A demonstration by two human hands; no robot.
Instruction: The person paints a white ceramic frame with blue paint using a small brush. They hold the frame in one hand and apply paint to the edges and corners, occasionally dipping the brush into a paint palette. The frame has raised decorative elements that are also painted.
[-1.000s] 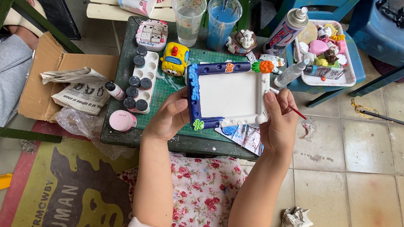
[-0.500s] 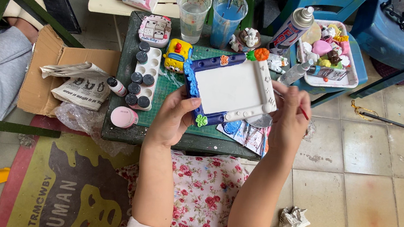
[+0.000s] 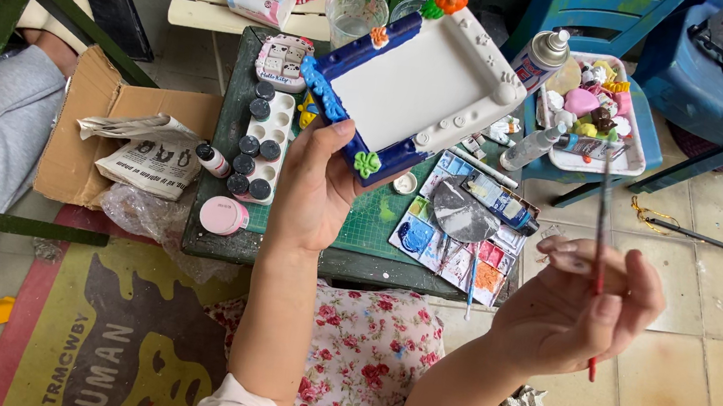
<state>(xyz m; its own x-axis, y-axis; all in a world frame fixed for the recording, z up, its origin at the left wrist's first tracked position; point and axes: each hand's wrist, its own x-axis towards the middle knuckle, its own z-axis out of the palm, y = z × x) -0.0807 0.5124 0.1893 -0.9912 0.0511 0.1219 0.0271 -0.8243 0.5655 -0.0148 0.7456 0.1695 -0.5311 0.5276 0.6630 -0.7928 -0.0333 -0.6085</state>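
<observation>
My left hand point(image 3: 316, 188) holds a white picture frame point(image 3: 418, 88) by its lower blue edge, lifted and tilted above the small green table point(image 3: 225, 224). The frame is partly painted blue, with a green flower, an orange flower and other small decorations. My right hand point(image 3: 579, 306) is raised to the right of the table, off its edge, fingers pinched on a thin red paintbrush point(image 3: 601, 246) that stands nearly upright. A paint palette point(image 3: 456, 240) with blue, orange and pink patches lies on the table between my hands.
A tray of small paint pots point(image 3: 258, 143), a pink lid point(image 3: 223, 215) and two plastic cups point(image 3: 357, 10) stand on the table. A white tray of figurines point(image 3: 599, 116) and a spray can point(image 3: 538, 59) sit at the right. A cardboard box with newspaper point(image 3: 130, 152) is left.
My left hand has lifted the frame off the table and tilted it toward me. My right hand has let go of the frame and swung down and right with the brush.
</observation>
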